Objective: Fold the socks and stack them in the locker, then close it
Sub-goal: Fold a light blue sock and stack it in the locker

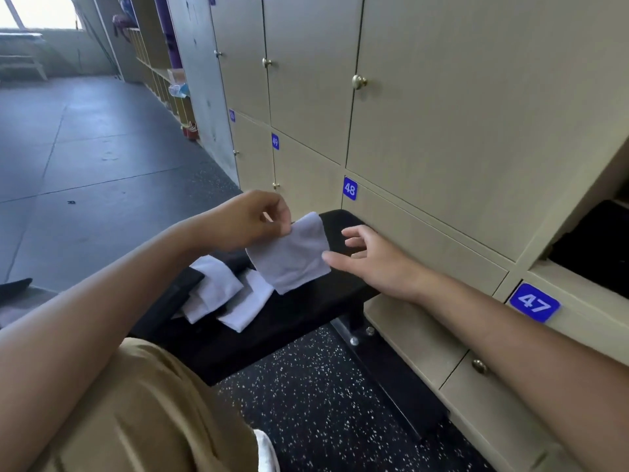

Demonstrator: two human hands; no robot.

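At nine o'clock on black padded bench (pixel 306 311): white fabric socks (pixel 218 294), heaped loosely. Centre, above bench: left hand (pixel 252 219), pinching top corner of pale folded cloth sock (pixel 292 253). At three o'clock: right hand (pixel 371 257), fingers spread, thumb touching sock edge. Far right: open beige locker (pixel 592 240), dark inside.

blue tags on the locker doors read 49 (pixel 275 141), 48 (pixel 350 188) and 47 (pixel 534 302).
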